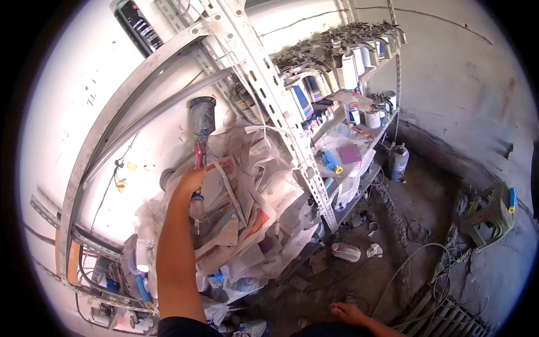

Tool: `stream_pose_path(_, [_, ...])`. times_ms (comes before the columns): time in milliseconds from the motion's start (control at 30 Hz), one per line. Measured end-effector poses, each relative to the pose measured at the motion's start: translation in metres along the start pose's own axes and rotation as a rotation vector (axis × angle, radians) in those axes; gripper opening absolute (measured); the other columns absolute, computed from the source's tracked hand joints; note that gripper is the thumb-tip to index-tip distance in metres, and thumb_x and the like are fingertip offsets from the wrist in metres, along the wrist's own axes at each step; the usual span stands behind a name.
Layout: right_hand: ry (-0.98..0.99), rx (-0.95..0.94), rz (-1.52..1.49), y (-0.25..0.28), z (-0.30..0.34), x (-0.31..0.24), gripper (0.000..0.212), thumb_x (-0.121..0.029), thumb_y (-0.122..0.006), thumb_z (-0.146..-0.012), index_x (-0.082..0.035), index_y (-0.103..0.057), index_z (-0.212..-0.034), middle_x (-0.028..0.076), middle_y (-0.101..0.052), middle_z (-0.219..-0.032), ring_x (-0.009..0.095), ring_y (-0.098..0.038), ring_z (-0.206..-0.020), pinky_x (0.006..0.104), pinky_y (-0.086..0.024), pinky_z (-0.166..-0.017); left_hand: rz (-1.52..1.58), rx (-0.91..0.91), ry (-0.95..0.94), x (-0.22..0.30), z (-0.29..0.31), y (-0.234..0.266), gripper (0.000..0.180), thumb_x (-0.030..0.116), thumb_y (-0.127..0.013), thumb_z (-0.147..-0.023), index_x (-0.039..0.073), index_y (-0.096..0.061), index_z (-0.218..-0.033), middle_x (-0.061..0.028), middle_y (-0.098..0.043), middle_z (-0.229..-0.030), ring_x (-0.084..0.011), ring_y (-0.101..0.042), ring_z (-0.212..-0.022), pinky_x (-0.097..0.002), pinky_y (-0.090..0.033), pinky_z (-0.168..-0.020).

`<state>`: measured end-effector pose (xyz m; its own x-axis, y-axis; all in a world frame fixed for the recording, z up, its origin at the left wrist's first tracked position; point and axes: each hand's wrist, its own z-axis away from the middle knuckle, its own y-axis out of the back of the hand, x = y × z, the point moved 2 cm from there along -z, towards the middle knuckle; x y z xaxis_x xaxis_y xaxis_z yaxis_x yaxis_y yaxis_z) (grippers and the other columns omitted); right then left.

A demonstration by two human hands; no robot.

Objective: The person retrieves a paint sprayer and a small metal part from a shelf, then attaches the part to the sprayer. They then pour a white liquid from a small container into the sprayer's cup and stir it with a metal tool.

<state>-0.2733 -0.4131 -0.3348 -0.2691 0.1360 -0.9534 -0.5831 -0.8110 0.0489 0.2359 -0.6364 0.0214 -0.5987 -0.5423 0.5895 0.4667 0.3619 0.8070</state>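
My left hand (pixel 193 181) reaches forward over the loaded shelf, with its fingers wrapped round a paint spray gun (pixel 199 157). The gun is upright, its dark paint-stained cup (pixel 202 117) on top near the white wall. A red part shows just above my fingers, and a small clear fitting with a blue top (pixel 196 205) hangs below the fist. Around it lies a heap of crumpled plastic sheets and papers (pixel 247 196). My right hand (pixel 345 312) is low at the bottom of the view, above the dark floor. It is small there, and its finger pose is unclear.
A perforated metal rack (pixel 281 106) stands close ahead; its far shelves hold several paint-crusted cans (pixel 348 70). A dark spray can (pixel 138 28) sits at upper left. On the floor are a pinkish bottle (pixel 346 252), a looping hose (pixel 446 264), a grey cylinder (pixel 399 163) and a green stool (pixel 489 219).
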Motion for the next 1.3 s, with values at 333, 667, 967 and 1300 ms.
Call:
stream_pose_path(333, [0.128, -0.065, 0.086, -0.01, -0.033, -0.002, 0.031, -0.03, -0.057, -0.092, -0.007, -0.061, -0.113, 0.013, -0.066, -0.096, 0.023, -0.064, -0.089, 0.033, -0.048, -0.08, 0.114, 0.016, -0.013, -0.053, 0.186, 0.044, 0.019, 0.015, -0.054, -0.078, 0.001, -0.058, -0.09, -0.0037, -0.053, -0.065, -0.0147, -0.051, -0.055, -0.0302, -0.041, -0.052])
stream_pose_path(667, [0.246, -0.149, -0.088, -0.064, -0.076, -0.168, 0.035, -0.033, -0.069, -0.084, -0.005, -0.065, -0.106, 0.014, -0.067, -0.097, 0.02, -0.063, -0.09, 0.035, -0.049, -0.08, 0.771, -0.097, -0.004, -0.119, 0.406, 0.032, 0.021, 0.007, -0.065, -0.076, 0.0, -0.055, -0.094, -0.005, -0.055, -0.069, -0.0129, -0.051, -0.056, -0.0267, -0.041, -0.05])
stream_pose_path(967, [0.387, -0.562, -0.452, -0.201, -0.025, -0.272, 0.054, -0.028, -0.071, -0.083, -0.001, -0.053, -0.126, 0.01, -0.062, -0.116, 0.015, -0.057, -0.105, 0.0309, -0.046, -0.089, 0.963, 0.018, 0.119, -0.215, 0.56, 0.066, 0.021, 0.009, -0.062, -0.082, -0.001, -0.054, -0.099, -0.0062, -0.053, -0.068, -0.0121, -0.047, -0.051, -0.0253, -0.036, -0.046])
stream_pose_path(1300, [0.227, -0.634, -0.177, -0.381, 0.024, -0.27, 0.027, -0.024, -0.071, -0.082, -0.001, -0.063, -0.096, 0.003, -0.062, -0.082, 0.009, -0.055, -0.074, 0.0273, -0.045, -0.067, 0.963, 0.281, 0.268, -0.299, 0.715, 0.101, 0.023, 0.008, -0.06, -0.084, -0.001, -0.053, -0.104, -0.0072, -0.053, -0.069, -0.013, -0.048, -0.052, -0.0253, -0.037, -0.045])
